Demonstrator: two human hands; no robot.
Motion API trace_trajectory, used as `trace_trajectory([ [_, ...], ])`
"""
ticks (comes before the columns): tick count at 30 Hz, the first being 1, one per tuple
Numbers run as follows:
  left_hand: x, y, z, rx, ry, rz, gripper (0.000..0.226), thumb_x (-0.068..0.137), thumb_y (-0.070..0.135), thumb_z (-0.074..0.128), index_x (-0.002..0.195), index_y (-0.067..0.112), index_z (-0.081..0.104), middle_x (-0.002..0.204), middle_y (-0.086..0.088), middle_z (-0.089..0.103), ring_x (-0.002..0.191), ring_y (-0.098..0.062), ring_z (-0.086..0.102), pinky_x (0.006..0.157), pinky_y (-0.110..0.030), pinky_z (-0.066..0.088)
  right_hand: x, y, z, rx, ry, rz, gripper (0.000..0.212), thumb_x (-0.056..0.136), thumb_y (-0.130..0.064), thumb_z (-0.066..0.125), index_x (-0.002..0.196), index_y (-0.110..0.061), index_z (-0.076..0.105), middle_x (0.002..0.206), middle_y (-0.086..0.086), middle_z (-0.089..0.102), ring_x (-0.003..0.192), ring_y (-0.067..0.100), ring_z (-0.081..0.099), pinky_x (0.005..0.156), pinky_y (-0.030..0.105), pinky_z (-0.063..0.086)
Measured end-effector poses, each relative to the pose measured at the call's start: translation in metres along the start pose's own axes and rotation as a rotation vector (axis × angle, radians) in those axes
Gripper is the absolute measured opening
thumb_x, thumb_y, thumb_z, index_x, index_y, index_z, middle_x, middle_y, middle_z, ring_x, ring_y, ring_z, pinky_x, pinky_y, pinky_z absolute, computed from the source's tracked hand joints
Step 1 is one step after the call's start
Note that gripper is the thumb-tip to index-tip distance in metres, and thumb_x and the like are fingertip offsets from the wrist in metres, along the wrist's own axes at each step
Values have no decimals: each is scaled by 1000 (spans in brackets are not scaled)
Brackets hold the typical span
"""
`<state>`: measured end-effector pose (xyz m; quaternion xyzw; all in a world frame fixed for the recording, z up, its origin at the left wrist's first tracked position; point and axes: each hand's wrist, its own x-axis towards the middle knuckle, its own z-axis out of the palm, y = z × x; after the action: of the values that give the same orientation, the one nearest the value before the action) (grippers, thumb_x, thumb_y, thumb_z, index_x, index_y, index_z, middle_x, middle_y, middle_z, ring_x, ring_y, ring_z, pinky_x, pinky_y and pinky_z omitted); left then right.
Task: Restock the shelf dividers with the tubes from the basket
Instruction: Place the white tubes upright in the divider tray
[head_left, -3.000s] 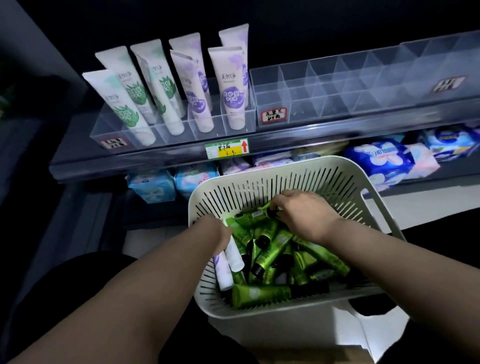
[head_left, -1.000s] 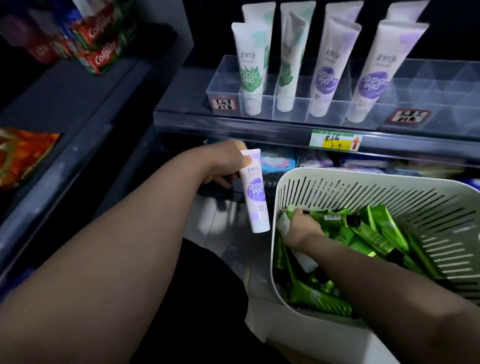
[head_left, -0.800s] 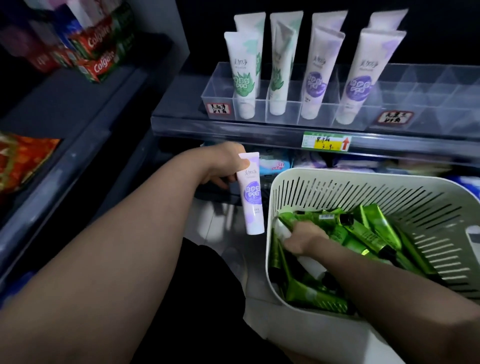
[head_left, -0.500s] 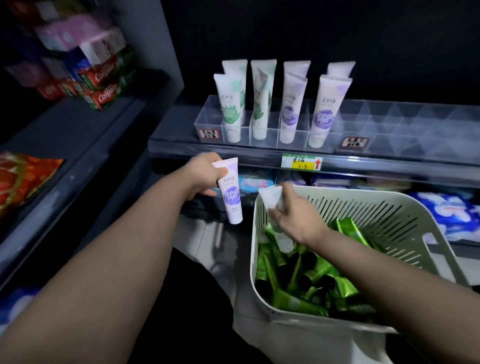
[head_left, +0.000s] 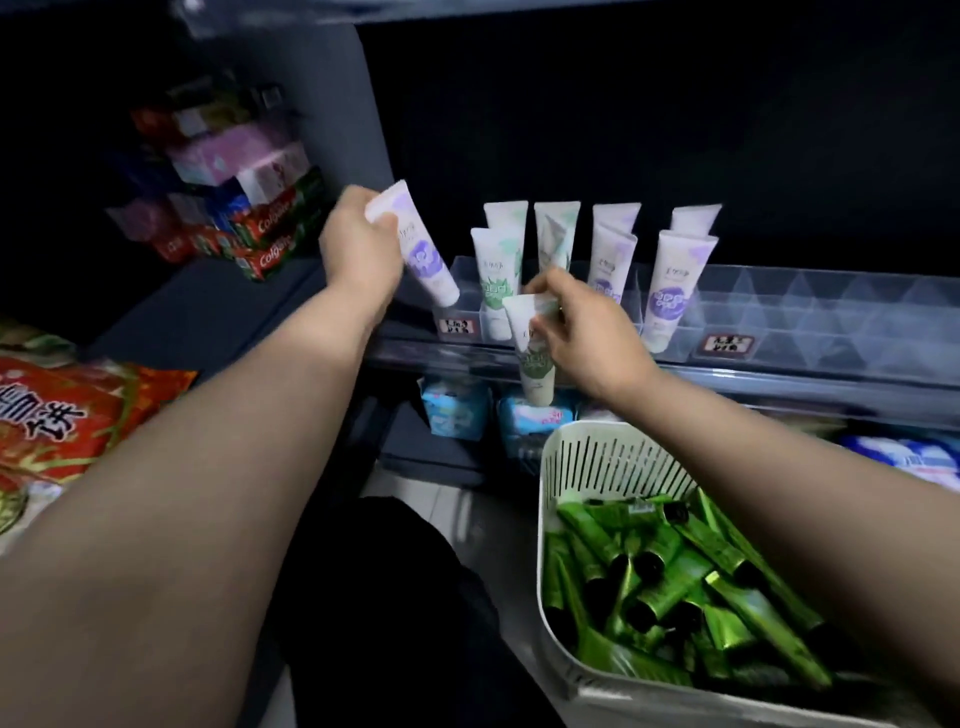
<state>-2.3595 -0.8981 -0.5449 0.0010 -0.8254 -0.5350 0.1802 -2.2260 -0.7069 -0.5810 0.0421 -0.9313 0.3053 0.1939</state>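
Both hands loaded and raised at the shelf. Left hand (head_left: 361, 249) clenched around a purple-label tube (head_left: 422, 254), held cap-down and tilted, cap end just beside the leftmost slot of the clear divider tray (head_left: 831, 312). Right hand (head_left: 587, 322) pinching a green-label tube (head_left: 532, 358) by its crimped end, long axis near vertical, hanging in front of and below the tray's front lip. Left nearer a slot, probably first in. Basket (head_left: 550, 499) down at right, full of green tubes (head_left: 675, 571).

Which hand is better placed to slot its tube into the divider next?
Probably the left hand: its purple tube hangs cap-down over the clear divider. The right hand's green tube sits below the shelf edge.
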Motion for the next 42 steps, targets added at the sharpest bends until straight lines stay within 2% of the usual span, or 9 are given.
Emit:
trace_trajectory([
  [4, 30, 11, 29, 19, -44, 29, 12, 83, 17, 45, 87, 24, 54, 89, -2, 63, 90, -28, 66, 78, -43, 58, 10, 9, 1, -45, -28, 24, 22, 90, -11, 56, 110, -19, 51, 99, 7, 64, 86, 25, 60, 70, 37, 49],
  [8, 45, 14, 59, 166, -95, 117, 25, 91, 10, 41, 109, 11, 58, 101, -5, 59, 92, -22, 55, 78, -23, 43, 19, 18, 5, -104, -45, 50, 21, 90, -14, 55, 109, -24, 50, 98, 2, 64, 86, 23, 59, 66, 34, 46],
  [14, 67, -7, 87, 381, -293, 183, 34, 92, 8, 39, 120, 10, 58, 118, -18, 61, 108, -31, 57, 86, -32, 44, 24, 27, 14, -95, -69, 55, 24, 89, -17, 59, 109, -28, 52, 99, -4, 66, 88, 21, 60, 71, 33, 48],
  [20, 72, -19, 101, 311, -328, 140, 43, 88, 2, 35, 120, 16, 60, 116, -13, 63, 105, -28, 59, 86, -27, 45, 27, 37, 18, -60, -77, 66, 23, 89, -17, 59, 110, -27, 52, 99, -2, 65, 88, 23, 60, 70, 33, 47],
  [23, 70, -18, 103, 256, -328, 92, 47, 90, 5, 38, 132, 20, 51, 122, -10, 61, 103, -22, 58, 89, -25, 45, 29, 38, 17, -40, -83, 77, 22, 89, -17, 59, 108, -25, 52, 98, -1, 65, 89, 24, 60, 71, 34, 48],
  [28, 57, -18, 82, 319, -283, 82, 58, 89, 6, 40, 146, 17, 32, 140, -15, 46, 128, -28, 45, 110, -34, 34, 28, 34, 16, -22, -87, 103, 22, 89, -16, 59, 109, -24, 52, 97, 2, 66, 86, 23, 61, 72, 36, 49],
  [32, 32, -24, 57, 323, -240, 41, 58, 85, -6, 37, 139, 15, 43, 136, -12, 51, 125, -27, 49, 107, -36, 39, 26, 21, 16, 7, -96, 91, 25, 90, -15, 58, 113, -19, 52, 91, 2, 66, 83, 23, 58, 66, 31, 42],
  [37, -19, -38, 29, 253, -187, -21, 37, 86, -3, 45, 101, 17, 72, 110, -6, 70, 104, -22, 63, 95, -30, 49, 33, -10, 13, 0, -69, 50, 24, 90, -17, 59, 112, -20, 52, 84, -5, 57, 79, 20, 54, 64, 29, 36],
  [42, -61, -31, 12, 259, -57, -68, 37, 87, -2, 44, 108, 15, 69, 112, -8, 68, 107, -27, 60, 93, -31, 48, 58, -39, 7, -64, 17, -8, 22, 89, -17, 58, 111, -19, 54, 104, 3, 64, 92, 25, 58, 66, 29, 31],
])
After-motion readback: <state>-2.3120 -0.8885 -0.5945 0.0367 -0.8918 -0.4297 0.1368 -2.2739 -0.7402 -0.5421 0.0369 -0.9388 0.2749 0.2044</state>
